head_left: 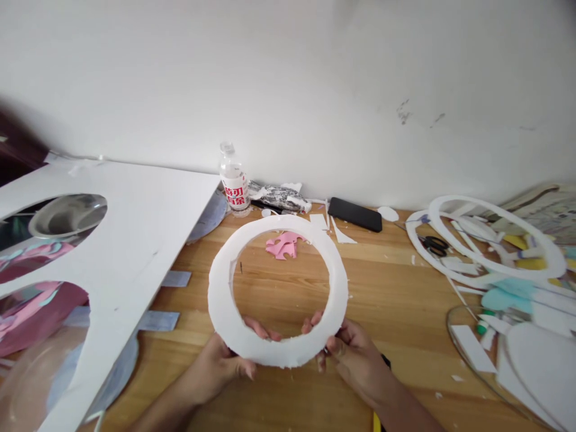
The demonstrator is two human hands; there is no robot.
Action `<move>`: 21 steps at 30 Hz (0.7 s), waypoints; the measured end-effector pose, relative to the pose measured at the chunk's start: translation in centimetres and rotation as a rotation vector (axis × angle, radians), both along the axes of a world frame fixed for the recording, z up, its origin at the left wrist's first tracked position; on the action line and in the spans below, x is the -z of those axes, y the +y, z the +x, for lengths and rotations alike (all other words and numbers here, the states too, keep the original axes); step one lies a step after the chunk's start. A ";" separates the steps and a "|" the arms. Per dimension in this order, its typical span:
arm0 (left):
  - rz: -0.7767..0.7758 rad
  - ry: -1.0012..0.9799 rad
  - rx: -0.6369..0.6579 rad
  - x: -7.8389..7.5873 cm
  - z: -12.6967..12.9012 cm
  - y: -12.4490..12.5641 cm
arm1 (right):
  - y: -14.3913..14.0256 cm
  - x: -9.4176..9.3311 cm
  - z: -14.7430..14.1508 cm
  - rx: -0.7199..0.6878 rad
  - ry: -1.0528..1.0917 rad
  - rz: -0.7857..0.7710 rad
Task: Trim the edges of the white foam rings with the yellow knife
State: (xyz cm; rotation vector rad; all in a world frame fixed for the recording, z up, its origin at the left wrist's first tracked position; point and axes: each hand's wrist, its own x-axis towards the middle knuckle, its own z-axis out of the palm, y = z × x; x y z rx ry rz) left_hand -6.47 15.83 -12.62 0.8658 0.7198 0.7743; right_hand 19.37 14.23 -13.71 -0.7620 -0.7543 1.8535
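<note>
A white foam ring (278,353) is held up over the wooden table, its face tilted toward me. My left hand (225,363) grips its lower left, with the thumb in front and fingers reaching through the hole from behind. On the lower right, my right hand (353,351) is closed around the rim, some fingertips showing inside the hole. The ring's edge looks slightly rough. Behind it, pink scraps (284,245) lie on the table. Partly hidden under my right forearm is a yellow and black tool (377,420) whose kind I cannot make out.
A large white board (130,240) with cut-out holes covers the left side. Along the wall stand a clear bottle (234,186) and a black phone-like slab (355,214). More white rings (495,234), black-handled scissors (434,245) and foam offcuts clutter the right.
</note>
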 end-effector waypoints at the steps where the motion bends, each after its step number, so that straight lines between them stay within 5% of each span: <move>1: 0.003 0.010 0.008 0.1 -0.1 0.0 | 0.0 0.0 0.0 0.001 -0.004 0.000; 21: -0.052 -0.105 -0.023 0.6 -0.3 -0.1 | -0.1 -1.3 0.1 -0.068 0.242 -0.030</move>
